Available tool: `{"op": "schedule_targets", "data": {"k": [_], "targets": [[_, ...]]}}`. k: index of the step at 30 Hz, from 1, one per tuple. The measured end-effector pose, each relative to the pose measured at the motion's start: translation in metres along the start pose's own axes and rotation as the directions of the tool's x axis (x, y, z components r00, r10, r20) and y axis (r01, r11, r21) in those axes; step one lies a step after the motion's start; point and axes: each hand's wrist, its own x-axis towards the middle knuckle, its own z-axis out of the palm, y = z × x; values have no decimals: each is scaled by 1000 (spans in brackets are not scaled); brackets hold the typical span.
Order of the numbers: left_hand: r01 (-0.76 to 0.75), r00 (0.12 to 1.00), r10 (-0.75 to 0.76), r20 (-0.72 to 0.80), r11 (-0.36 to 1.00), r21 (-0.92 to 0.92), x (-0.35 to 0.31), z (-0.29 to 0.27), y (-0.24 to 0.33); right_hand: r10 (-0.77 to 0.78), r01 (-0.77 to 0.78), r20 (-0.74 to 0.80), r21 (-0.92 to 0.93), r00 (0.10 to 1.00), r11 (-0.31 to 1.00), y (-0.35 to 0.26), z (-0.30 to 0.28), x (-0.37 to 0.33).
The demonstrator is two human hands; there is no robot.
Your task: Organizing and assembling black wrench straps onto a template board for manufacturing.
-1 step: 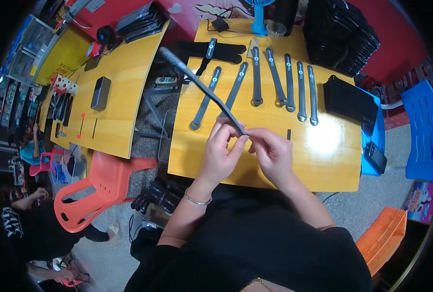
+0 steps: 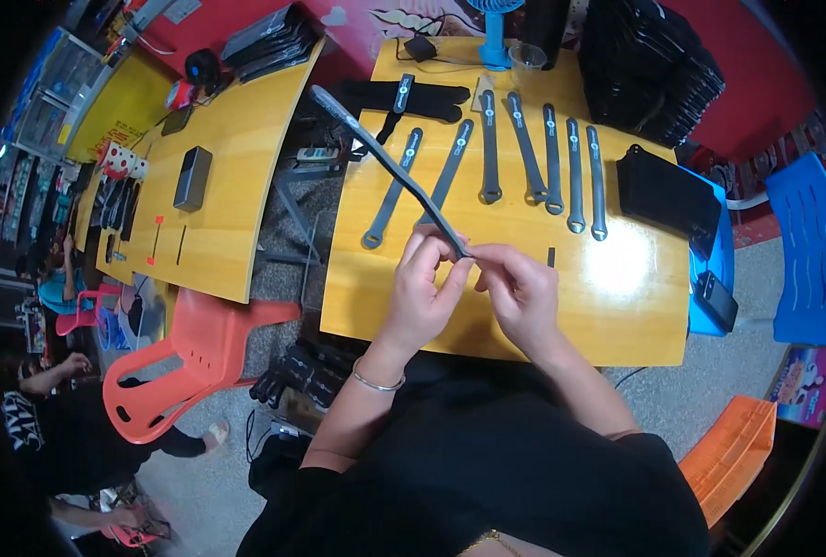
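Note:
My left hand pinches the near end of a long dark grey strap between thumb and fingers. The strap slants up and away to the left, its far end in the air past the table's left edge. My right hand is closed at that same near end, fingertips meeting the left ones. The exact end between the fingers is hidden. Beyond my hands several similar grey straps lie spread out, each with a slotted end toward me. A small black strip lies just past my right hand.
The yellow table also bears black folded fabric, a blue fan, a clear cup, a black stack and a black pouch. To the left stand a red chair and another table; a person is beside them.
The strap's raised far end has shifted and twisted slightly, showing more of its flat face. My hands stay in place. The person at the left has moved a hand a little.

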Motion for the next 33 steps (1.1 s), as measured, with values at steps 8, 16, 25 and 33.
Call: {"op": "schedule_targets", "data": {"k": [8, 16, 25, 33], "targets": [[102, 994, -100, 39, 993, -55, -4, -10, 5, -18, 33, 132, -112, 991, 993, -3, -16, 16], [138, 972, -104, 211, 979, -152, -12, -2, 9, -102, 103, 244, 11, 964, 995, -1, -24, 8], [117, 957, -83, 277, 987, -110, -16, -10, 15, 43, -78, 104, 361, 994, 929, 0, -13, 7], [84, 704, -210, 678, 973, 214, -43, -50, -3, -119, 109, 77, 124, 990, 986, -30, -61, 33]]}}
